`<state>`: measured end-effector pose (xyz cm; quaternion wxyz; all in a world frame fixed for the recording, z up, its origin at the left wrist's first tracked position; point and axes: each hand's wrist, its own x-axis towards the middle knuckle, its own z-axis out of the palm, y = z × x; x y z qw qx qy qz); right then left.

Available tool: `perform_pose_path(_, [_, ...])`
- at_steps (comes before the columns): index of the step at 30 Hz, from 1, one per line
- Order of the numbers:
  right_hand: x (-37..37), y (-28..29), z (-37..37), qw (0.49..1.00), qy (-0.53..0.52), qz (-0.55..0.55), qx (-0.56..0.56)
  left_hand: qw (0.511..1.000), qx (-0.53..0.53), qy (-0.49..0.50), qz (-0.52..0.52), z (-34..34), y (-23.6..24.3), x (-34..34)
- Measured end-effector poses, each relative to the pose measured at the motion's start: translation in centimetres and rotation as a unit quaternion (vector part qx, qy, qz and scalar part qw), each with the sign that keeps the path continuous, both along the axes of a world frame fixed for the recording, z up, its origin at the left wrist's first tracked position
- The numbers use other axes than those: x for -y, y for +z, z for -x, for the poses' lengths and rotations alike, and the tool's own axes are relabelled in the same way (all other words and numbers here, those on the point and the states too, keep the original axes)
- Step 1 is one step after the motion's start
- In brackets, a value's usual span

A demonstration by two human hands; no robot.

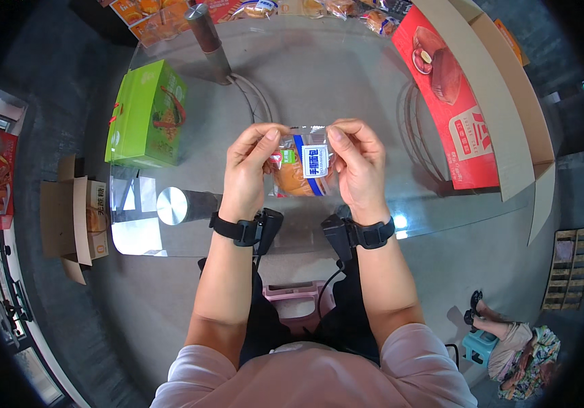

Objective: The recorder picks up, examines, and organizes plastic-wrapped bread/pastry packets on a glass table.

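A clear plastic bread packet with a blue stripe, a white label and a green patch hangs between my two hands over the glass table. Golden-brown bread shows through its film. My left hand pinches the upper left corner between thumb and fingers. The upper right corner is gripped the same way by my right hand. A dark strap with a small black box sits on each wrist.
A green carton stands on the table's left, a large open red carton on its right. More packaged breads line the far edge. Another open carton is lower left. A person sits at lower right.
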<state>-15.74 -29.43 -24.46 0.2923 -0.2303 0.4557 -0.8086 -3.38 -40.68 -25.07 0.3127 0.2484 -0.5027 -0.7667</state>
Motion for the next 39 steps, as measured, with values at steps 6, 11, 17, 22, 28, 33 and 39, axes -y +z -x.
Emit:
perform_pose_path(6, [-0.1, -0.5, 0.4, 1.0, -0.013, 0.007, -0.022, 0.999, -0.002, 0.005, 0.045, 0.2, 0.6, -0.1])
perform_pose_path(11, [0.2, -0.7, 0.6, 0.991, -0.062, 0.032, -0.112, 0.996, 0.022, 0.054, 0.064, 0.3, -0.3, 0.8])
perform_pose_path(17, [0.3, -0.5, -0.1, 0.954, -0.118, -0.002, -0.275, 0.985, -0.023, -0.032, -0.167, -0.1, 0.1, 0.8])
perform_pose_path(22, [0.3, -0.4, -0.6, 0.906, -0.072, -0.009, -0.416, 0.961, -0.114, -0.066, -0.243, -0.7, 0.6, 1.1])
perform_pose_path(28, [0.1, -0.8, -0.2, 0.93, -0.033, 0.016, -0.366, 0.979, -0.128, -0.024, -0.16, -0.7, 0.9, 1.0])
perform_pose_path(33, [-0.1, -0.5, 0.3, 0.991, -0.023, -0.011, -0.128, 0.981, -0.168, -0.016, -0.091, -0.3, 1.4, 0.4])
perform_pose_path(39, [0.1, 0.5, 0.1, 0.998, 0.04, -0.012, -0.056, 0.986, -0.157, -0.048, -0.015, 0.0, 0.8, -0.2])
